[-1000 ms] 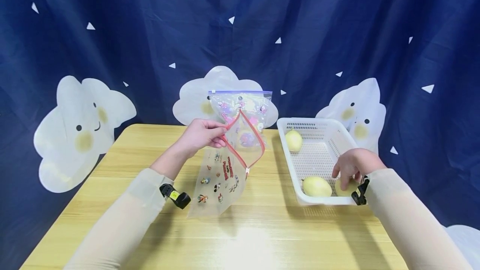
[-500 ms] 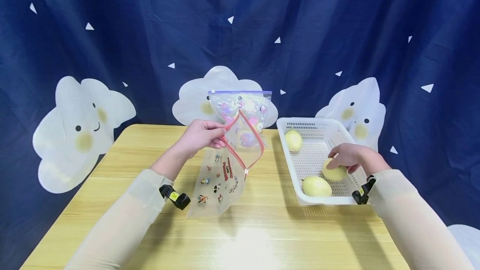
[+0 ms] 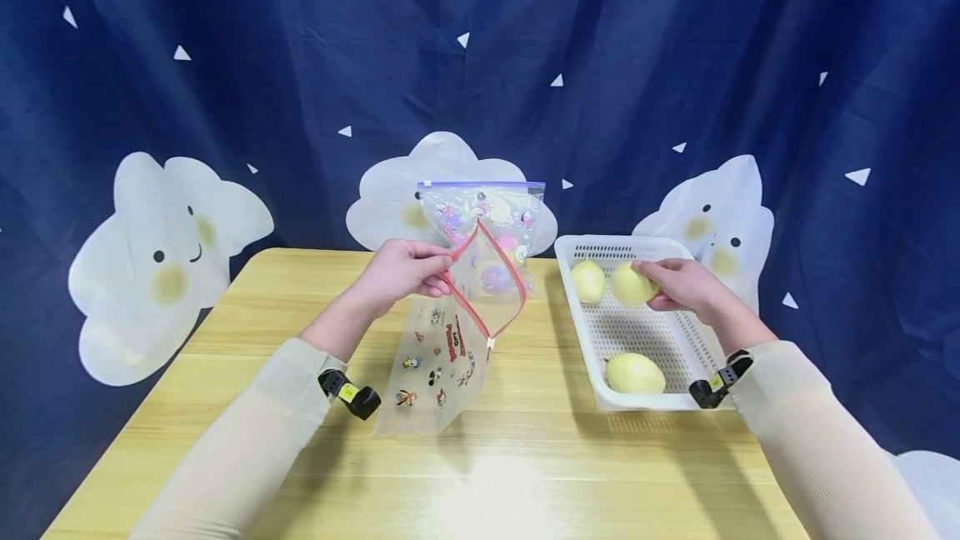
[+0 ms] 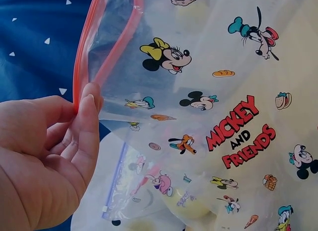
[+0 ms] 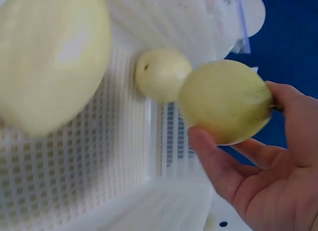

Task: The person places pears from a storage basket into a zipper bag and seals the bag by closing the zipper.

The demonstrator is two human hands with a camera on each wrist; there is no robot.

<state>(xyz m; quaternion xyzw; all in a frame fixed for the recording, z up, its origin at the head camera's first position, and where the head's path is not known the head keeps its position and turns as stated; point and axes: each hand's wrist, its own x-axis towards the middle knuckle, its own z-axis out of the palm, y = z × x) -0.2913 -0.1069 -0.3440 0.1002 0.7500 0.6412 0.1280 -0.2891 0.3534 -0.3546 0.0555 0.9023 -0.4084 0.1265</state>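
Observation:
My left hand [image 3: 408, 272] pinches the red rim of a clear zip bag [image 4: 238, 92] printed with cartoon figures. The bag's mouth gapes in a diamond shape, and its body hangs down to the table. My right hand [image 3: 686, 283] grips a pale yellow pear [image 5: 223, 102] by its stem end, with the fingers and thumb around it. It is held over the back part of the white plastic basket [image 3: 573, 340]. One pear [image 3: 588, 282] sits at the basket's back left, and another pear [image 3: 634, 373] lies at the front.
Behind the held bag stands a second clear zip bag [image 3: 480, 194] with a purple top; yellowish contents show through it. The wooden table [image 3: 315, 457] runs under everything. A dark blue curtain [image 3: 300, 40] with white clouds hangs at the back.
My right hand has taken hold of the pear at the basket's front right, lifted it and carried it back and left. The left hand and its bag have hardly moved.

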